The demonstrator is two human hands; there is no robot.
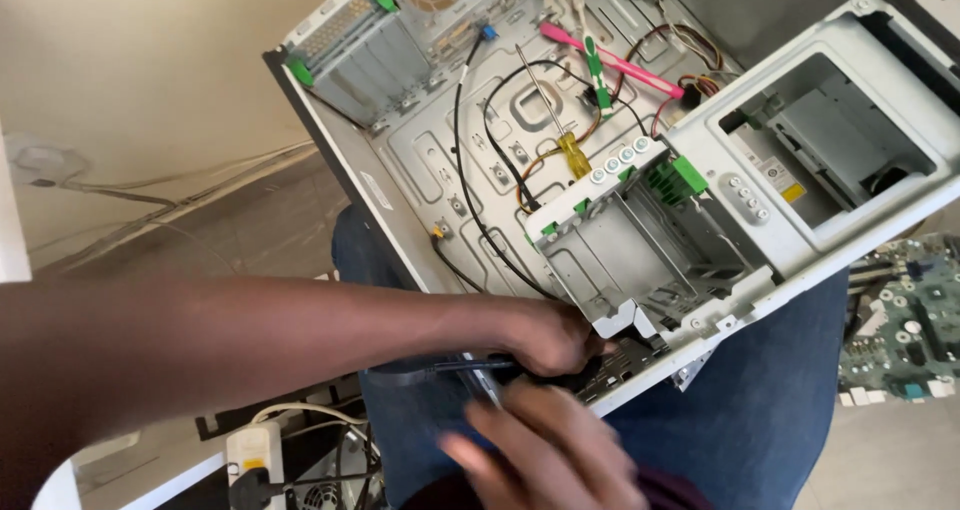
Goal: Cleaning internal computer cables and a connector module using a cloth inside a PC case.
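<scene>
**Two hands at the near edge of an open computer case**

Closest to the camera, the right hand [545, 450] is blurred, its fingers spread loosely and curled slightly; whether it grips anything cannot be told. Just above it the left hand [545, 335], reaching in from the left on a long bare forearm, is curled with its fingertips pressed at the near rim of the computer case [400, 185], beside a dark cable [440, 367] that runs under the knuckles (whether the fingers actually pinch that cable is unclear). The case rests open across the person's lap, on blue jeans [760, 410].

Low at the left sits a white power strip [252, 455] with a small yellow-orange patch on it.

Just beyond the left hand is the grey metal drive cage [640, 245] with green plastic clips. On the case floor behind it lies a screwdriver [560, 130] with a yellow handle, among black cables. Farther in, a pink flat cable [610, 60] crosses the floor. To the right, an optical drive [820, 145] carries a white rectangular label and a small yellow sticker. At the right edge, on the floor, lies a green circuit board [905, 320].
</scene>
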